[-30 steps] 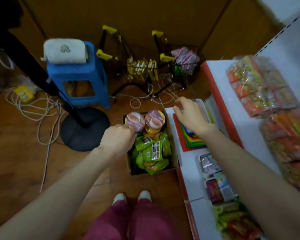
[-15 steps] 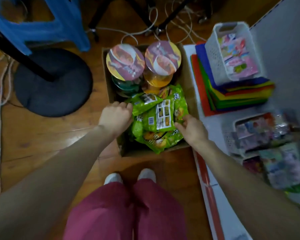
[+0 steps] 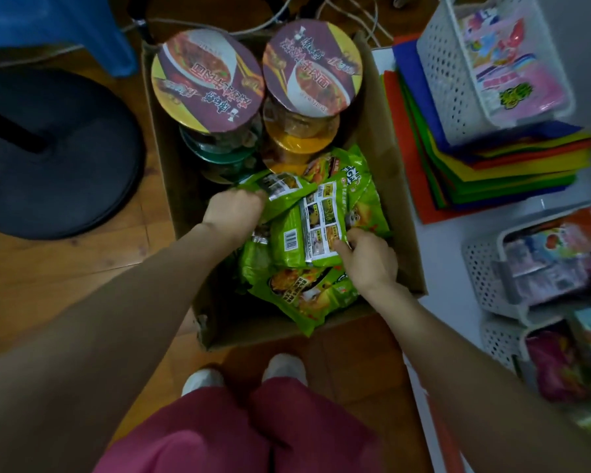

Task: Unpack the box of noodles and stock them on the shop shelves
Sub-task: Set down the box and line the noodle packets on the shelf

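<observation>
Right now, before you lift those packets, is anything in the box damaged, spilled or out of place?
Nothing has spilled. The green noodle packets lie jumbled in the cardboard box, and one pokes over its near wall. The box's near-left corner looks torn and frayed.

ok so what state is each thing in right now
cardboard box, open, on the floor, part full
top noodle cups, upright, lids sealed, stacked on other cups
green noodle packets, sealed, heaped in the box's near half
left hand, grips one packet's end
right hand, pinches the top packet's edge
white basket, upright, holds pink packs
</observation>
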`<control>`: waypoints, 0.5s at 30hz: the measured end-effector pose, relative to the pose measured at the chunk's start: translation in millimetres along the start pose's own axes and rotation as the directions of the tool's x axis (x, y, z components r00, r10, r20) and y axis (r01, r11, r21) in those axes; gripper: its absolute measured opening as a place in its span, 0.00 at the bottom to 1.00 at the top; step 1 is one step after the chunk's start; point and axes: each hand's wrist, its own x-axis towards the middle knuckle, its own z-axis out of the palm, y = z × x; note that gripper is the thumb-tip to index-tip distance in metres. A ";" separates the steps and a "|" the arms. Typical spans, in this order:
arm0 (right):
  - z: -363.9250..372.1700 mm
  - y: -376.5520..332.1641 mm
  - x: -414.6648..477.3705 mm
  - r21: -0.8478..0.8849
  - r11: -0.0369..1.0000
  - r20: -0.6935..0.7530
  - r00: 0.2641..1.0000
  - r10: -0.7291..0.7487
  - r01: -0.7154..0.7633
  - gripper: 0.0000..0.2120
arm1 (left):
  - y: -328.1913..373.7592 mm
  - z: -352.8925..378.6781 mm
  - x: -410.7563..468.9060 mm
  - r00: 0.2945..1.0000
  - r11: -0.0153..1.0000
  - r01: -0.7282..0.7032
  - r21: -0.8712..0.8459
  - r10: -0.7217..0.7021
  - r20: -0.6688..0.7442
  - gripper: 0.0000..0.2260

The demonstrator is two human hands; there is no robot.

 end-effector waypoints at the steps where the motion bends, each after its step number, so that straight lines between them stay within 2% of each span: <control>1: -3.8 -1.6 -2.8 0.050 0.999 -0.013 1.000 -0.008 0.008 0.13 | 1.5 -4.4 -1.9 1.000 0.998 0.017 -0.056 -0.016 0.013 0.13; 3: -12.4 -4.5 -7.3 0.108 0.994 -0.041 0.999 -0.015 0.019 0.13 | 6.0 -9.4 -1.3 0.996 0.991 0.057 -0.124 -0.048 0.080 0.24; 5: -17.4 -2.6 -6.8 0.122 0.991 -0.061 0.997 -0.039 0.047 0.14 | 9.6 -5.3 6.0 0.991 0.992 0.056 -0.114 -0.042 0.124 0.35; 7: -19.0 1.8 -3.6 0.119 0.989 -0.077 0.994 -0.075 0.084 0.14 | 12.1 4.6 15.5 0.989 0.993 0.066 -0.102 -0.052 0.138 0.39; 8: -18.5 4.1 -2.7 0.125 0.987 -0.083 0.992 -0.091 0.101 0.14 | 13.2 9.4 19.0 0.986 0.992 0.077 -0.102 -0.060 0.158 0.38; 10: -15.5 7.5 -1.8 0.155 0.979 -0.101 0.988 -0.114 0.129 0.14 | 15.0 16.1 23.6 0.986 0.994 0.076 -0.082 -0.063 0.152 0.29; 12: -13.5 8.9 -2.6 0.179 0.972 -0.126 0.983 -0.130 0.152 0.14 | 14.3 16.6 23.7 0.995 0.995 0.063 -0.079 -0.056 0.088 0.21; 15: -21.5 6.8 -10.1 0.180 0.961 -0.177 0.968 -0.176 0.208 0.14 | 8.5 1.3 11.2 0.997 0.982 0.072 -0.175 -0.075 -0.009 0.15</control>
